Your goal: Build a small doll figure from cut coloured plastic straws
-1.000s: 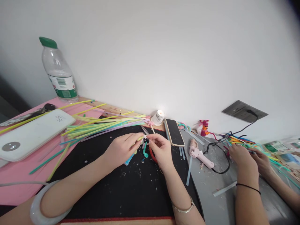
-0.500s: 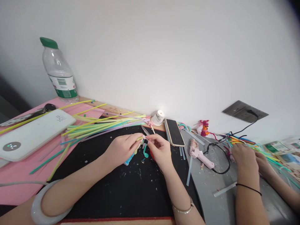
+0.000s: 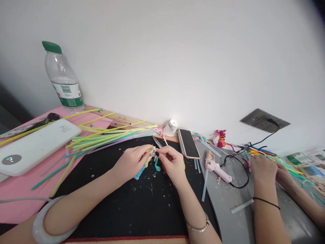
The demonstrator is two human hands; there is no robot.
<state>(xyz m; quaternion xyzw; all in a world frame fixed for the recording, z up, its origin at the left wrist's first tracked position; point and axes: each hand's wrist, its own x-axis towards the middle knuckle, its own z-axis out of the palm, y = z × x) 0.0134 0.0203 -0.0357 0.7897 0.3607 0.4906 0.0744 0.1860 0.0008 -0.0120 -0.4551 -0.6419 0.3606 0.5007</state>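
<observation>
My left hand [image 3: 135, 161] is closed on a small pipe-cleaner figure [image 3: 147, 161] in pale yellow, blue and white, partly hidden behind the fingers. My right hand [image 3: 174, 164] meets it fingertip to fingertip, pinching a small black piece [image 3: 156, 154] against the figure. A curled teal pipe cleaner [image 3: 157, 165] hangs just below the fingertips. Scissors [image 3: 157, 142] lie on the black mat [image 3: 142, 206], their blades pointing away and their handles mostly covered by my right hand.
Pastel pipe cleaners [image 3: 111, 137] are bunched at the back left, near a white power bank [image 3: 38, 145] and a bottle [image 3: 64, 81]. A paper cup [image 3: 171, 128] and phone [image 3: 189, 144] stand behind my hands. Rightward lie a pink glue gun [image 3: 217, 169] and another person's hands [image 3: 264, 169].
Both my hands stay together at nearly the same spot, with the fingertips slightly shifted around the figure. The other person's nearer hand has moved a little left.
</observation>
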